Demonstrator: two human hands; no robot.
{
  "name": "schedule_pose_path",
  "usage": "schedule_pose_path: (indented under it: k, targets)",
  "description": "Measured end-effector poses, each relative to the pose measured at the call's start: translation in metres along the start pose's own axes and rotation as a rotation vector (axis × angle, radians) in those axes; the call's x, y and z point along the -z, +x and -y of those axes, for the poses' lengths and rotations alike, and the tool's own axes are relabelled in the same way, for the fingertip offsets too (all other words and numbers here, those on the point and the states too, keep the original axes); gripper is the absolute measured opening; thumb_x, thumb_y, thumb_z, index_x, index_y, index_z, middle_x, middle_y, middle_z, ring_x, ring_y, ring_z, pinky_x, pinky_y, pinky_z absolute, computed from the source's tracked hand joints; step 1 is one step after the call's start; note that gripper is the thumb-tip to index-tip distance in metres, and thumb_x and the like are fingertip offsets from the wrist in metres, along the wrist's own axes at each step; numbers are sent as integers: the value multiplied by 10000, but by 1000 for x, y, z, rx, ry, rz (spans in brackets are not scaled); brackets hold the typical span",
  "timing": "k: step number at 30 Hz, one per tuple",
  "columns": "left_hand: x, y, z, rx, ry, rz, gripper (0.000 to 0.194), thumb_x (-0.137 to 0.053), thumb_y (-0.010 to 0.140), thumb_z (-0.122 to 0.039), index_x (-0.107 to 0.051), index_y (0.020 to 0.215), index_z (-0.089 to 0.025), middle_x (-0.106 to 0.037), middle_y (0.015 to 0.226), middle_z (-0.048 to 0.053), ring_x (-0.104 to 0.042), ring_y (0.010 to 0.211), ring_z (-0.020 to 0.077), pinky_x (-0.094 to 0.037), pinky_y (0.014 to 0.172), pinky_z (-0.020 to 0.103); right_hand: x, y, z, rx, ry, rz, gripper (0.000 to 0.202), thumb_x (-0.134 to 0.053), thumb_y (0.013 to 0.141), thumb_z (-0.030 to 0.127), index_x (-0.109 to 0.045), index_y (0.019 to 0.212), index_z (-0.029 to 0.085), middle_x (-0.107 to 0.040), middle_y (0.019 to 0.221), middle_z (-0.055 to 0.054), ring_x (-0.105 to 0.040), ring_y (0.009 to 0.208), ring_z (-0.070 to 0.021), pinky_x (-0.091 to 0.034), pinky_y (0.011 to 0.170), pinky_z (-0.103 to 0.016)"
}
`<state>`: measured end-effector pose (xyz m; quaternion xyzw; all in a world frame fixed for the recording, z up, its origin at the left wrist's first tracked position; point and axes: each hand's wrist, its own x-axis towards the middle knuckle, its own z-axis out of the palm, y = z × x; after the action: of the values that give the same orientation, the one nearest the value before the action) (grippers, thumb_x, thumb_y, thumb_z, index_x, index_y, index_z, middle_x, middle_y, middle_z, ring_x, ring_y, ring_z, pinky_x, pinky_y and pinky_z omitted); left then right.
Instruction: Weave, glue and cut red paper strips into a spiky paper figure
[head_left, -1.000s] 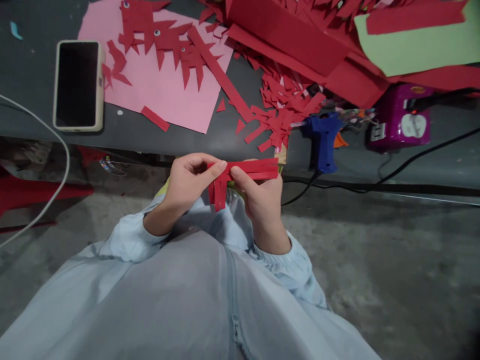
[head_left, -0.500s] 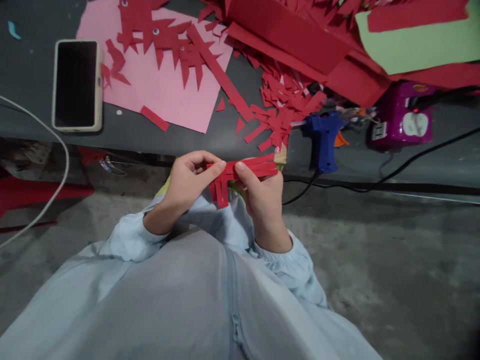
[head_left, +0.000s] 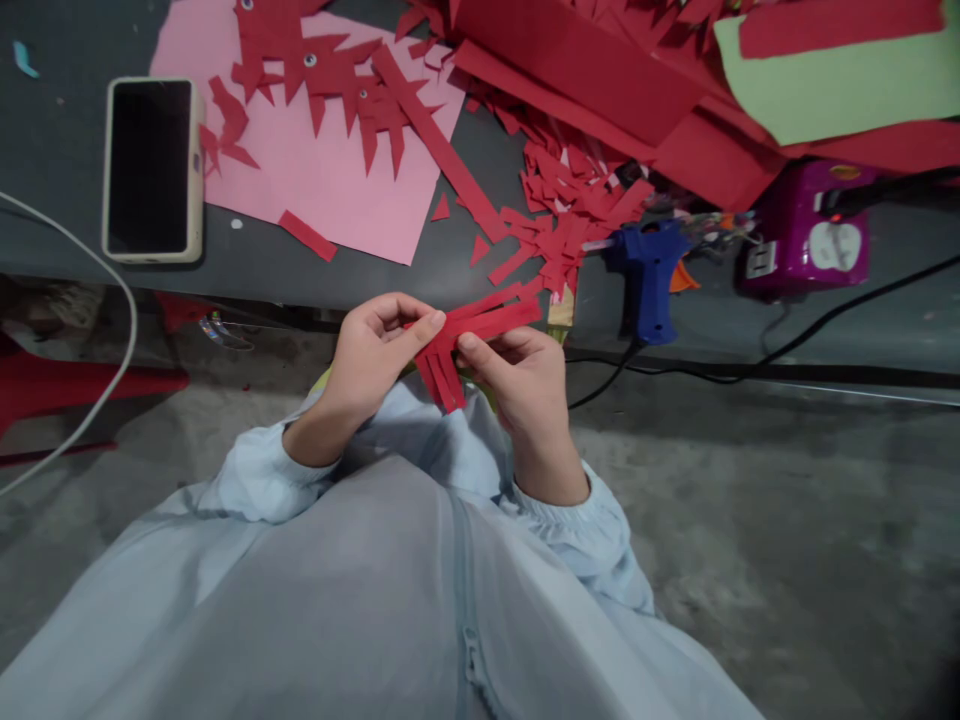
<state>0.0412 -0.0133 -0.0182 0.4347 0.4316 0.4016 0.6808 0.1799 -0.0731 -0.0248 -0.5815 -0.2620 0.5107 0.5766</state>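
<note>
Several red paper strips [head_left: 491, 318] are held between my two hands, just off the table's front edge. Some strips fan out to the upper right, and others hang down to a joined lower end. My left hand [head_left: 371, 350] pinches their left end between thumb and fingers. Thumb and fingers of my right hand [head_left: 529, 385] close on the strips where the two groups meet. Beyond them, a pile of cut red pieces [head_left: 559, 195] lies on the grey table [head_left: 300, 285]. Red paper shapes with small eyes [head_left: 330, 75] rest on a pink sheet [head_left: 300, 180].
A phone [head_left: 150, 170] lies at the left. To the right are a blue glue gun [head_left: 651, 280], a purple box [head_left: 814, 230] with black cables, and a green sheet [head_left: 840, 90]. Large red sheets [head_left: 577, 80] lie at the back. A white cable [head_left: 131, 330] hangs at the left.
The strips have tilted, their right ends now higher and spread apart. My right hand's thumb has shifted left and slightly down along them. My left hand has moved up a little.
</note>
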Motion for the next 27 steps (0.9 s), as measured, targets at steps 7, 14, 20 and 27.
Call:
schedule_pose_path:
  k: [7,14,20,27]
  targets:
    - [6,-3,3,66,87,93,291,-822,772,-416,-691,721,-162,-694,680,-19,-602,588,70,-494,581,184,2,1,-3,19,-28,-41,371,-877,636,547,-724,672,211,-706,602,15,-619,520,-105,-522,513,-229]
    - [5,-4,-1,98,110,105,295,-811,779,-417,-689,697,-161,-684,659,-21,-576,570,67,-457,558,188,3,1,-5,32,-65,-45,375,-849,685,539,-682,623,209,-689,593,20,-602,534,-101,-492,503,-218]
    - [6,-5,-1,126,185,117,309,-820,748,-454,-729,726,-160,-688,681,-3,-578,590,85,-453,568,209,1,1,1,43,-92,-54,384,-831,691,554,-679,611,210,-650,569,38,-527,499,-80,-454,491,-215]
    - [5,-6,-3,122,226,88,298,-829,734,-437,-728,714,-158,-684,685,-5,-565,594,84,-434,562,207,3,0,2,15,-53,-15,299,-872,645,482,-733,636,217,-682,600,31,-562,524,-84,-464,494,-207]
